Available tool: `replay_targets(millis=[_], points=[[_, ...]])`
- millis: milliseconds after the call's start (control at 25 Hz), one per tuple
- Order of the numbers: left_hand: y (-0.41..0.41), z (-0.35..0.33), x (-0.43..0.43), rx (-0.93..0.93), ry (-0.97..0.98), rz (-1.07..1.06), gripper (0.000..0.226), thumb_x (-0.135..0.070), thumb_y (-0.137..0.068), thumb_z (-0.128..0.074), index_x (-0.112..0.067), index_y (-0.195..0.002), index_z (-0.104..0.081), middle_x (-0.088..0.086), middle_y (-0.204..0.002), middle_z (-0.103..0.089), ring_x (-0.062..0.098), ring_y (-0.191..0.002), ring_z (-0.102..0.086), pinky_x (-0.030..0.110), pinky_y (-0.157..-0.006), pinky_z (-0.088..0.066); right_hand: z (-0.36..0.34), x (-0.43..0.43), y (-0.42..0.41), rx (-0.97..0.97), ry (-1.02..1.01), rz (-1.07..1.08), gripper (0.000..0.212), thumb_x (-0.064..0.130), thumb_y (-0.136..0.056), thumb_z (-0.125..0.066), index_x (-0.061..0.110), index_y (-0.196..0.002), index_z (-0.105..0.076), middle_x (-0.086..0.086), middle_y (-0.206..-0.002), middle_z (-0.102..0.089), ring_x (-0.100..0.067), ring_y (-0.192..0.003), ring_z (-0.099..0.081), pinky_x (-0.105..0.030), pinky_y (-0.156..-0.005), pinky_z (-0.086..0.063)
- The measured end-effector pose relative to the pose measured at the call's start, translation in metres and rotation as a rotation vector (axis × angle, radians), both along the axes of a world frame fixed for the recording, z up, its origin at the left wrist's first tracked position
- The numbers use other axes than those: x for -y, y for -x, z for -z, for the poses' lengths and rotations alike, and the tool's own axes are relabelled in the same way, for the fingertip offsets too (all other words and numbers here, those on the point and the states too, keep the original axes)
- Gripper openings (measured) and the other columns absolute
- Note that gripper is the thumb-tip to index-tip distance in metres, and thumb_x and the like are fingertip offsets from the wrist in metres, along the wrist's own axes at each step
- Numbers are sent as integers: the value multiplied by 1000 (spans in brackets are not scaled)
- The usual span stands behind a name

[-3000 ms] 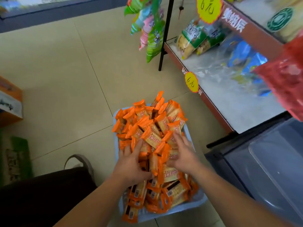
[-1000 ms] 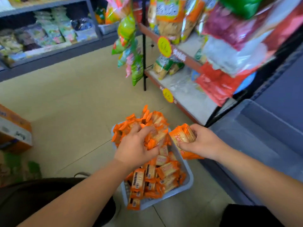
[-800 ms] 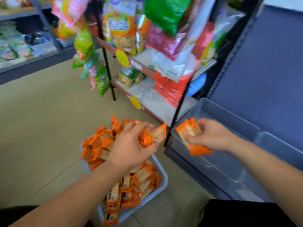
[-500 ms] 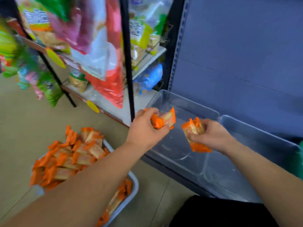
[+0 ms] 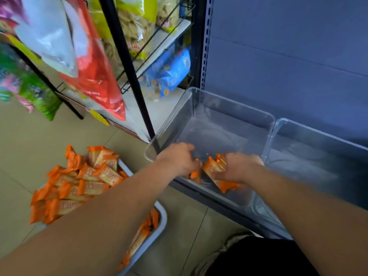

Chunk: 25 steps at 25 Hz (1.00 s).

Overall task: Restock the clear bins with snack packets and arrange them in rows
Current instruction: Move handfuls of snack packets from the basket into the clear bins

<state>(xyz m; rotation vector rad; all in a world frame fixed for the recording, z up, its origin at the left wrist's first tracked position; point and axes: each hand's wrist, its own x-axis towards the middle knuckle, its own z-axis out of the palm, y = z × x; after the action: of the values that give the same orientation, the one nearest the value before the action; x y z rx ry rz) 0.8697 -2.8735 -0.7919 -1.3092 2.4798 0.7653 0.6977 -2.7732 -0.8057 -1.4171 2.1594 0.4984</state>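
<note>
— Two hands are seen down in the clear bin (image 5: 229, 110); how much of them is hidden?
— The left hand (image 5: 179, 159) is turned knuckles-up, so its fingers are covered by its own back. They are curled down on an orange packet (image 5: 194, 174), of which only an edge is shown. How many are gripped there cannot be told.
— And the right hand (image 5: 239, 168)?
— Its fingers are clenched round a bundle of packets (image 5: 216, 170), held low inside the bin near the front wall. Whether the bottom is touched cannot be told. Both hands are smeared by motion blur, so single fingertips cannot be made out.
— How are the packets described?
— Small cream-faced wrappers with crimped orange ends; the print is too blurred to be read.
— Where are the others kept?
— A heap of like packets (image 5: 85, 176) is piled in a grey tray (image 5: 162, 215) on the floor (image 5: 23, 152), left of the bin. Part of it is covered by the left forearm. A second clear bin (image 5: 318, 140) is set against the first on its right and is cut off by the frame edge.
</note>
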Motion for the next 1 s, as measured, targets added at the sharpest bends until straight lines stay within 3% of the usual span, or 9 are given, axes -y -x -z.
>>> replay_targets(millis=[200,360,480,560,680,760,800,880,1000], points=[[-71,-30,-24,-426,100,-62,41,-40,-92,-64,-23,-128,-71,0,-117,-71,21,-110,-66,26,-89,-49,-17,15,-12,113,-2,106,62,84,-85,-49,22,-76,-52,-4,-101,-68,-28,-92,-62,-38,-84,-53],[-164,-29,-57,-690,210,-207,19,-24,-94,-69,-17,-110,-76,-6,-101,-71,9,-95,-66,24,-86,-53,-61,18,-65,0,204,-36,52,68,-96,-46,21,-80,-61,0,-96,-68,-27,-98,-64,-32,-65,-41],[-243,-2,-78,-566,80,-454,9,-21,-96,-69,-21,-103,-76,-7,-93,-74,11,-89,-70,32,-81,-58,-92,20,-141,233,540,-99,49,55,-98,-54,18,-69,-63,3,-69,-65,-22,-77,-63,-33,-62,-44],[-290,26,-83,-354,6,-609,15,-23,-98,-65,-19,-109,-75,-2,-95,-76,20,-90,-71,38,-79,-59,-92,22,-194,393,590,-198,48,49,-99,-57,15,-67,-63,-2,-63,-62,-21,-69,-60,-36,-62,-46],[-343,57,-91,-109,-28,-643,28,-30,-97,-60,-22,-121,-71,3,-100,-74,27,-91,-69,41,-78,-59,-49,23,-254,431,355,-330,39,52,-98,-58,21,-74,-62,3,-74,-67,-18,-76,-64,-36,-64,-51],[-361,68,-95,-32,-62,-619,40,-38,-95,-62,-26,-132,-65,5,-118,-69,28,-106,-66,39,-86,-57,-4,24,-272,416,178,-324,22,52,-94,-62,31,-92,-64,3,-102,-72,-19,-96,-67,-37,-79,-56],[-368,74,-97,-14,-106,-623,52,-42,-92,-65,-28,-142,-58,7,-133,-62,30,-118,-62,40,-93,-55,18,22,-279,426,98,-307,25,52,-91,-67,35,-109,-65,0,-118,-68,-20,-106,-65,-37,-88,-56],[-375,87,-100,8,-211,-627,81,-48,-85,-74,-33,-156,-40,8,-154,-43,31,-137,-50,40,-108,-48,53,17,-284,453,-3,-297,79,55,-77,-78,38,-148,-46,-5,-148,-48,-26,-133,-51,-38,-108,-47],[-383,111,-109,-13,-357,-685,108,-51,-72,-85,-42,-161,-25,3,-163,-30,29,-143,-45,41,-114,-45,89,5,-290,391,-118,-410,136,62,-62,-87,44,-164,2,3,-172,0,-29,-159,-1,-51,-128,-20]])
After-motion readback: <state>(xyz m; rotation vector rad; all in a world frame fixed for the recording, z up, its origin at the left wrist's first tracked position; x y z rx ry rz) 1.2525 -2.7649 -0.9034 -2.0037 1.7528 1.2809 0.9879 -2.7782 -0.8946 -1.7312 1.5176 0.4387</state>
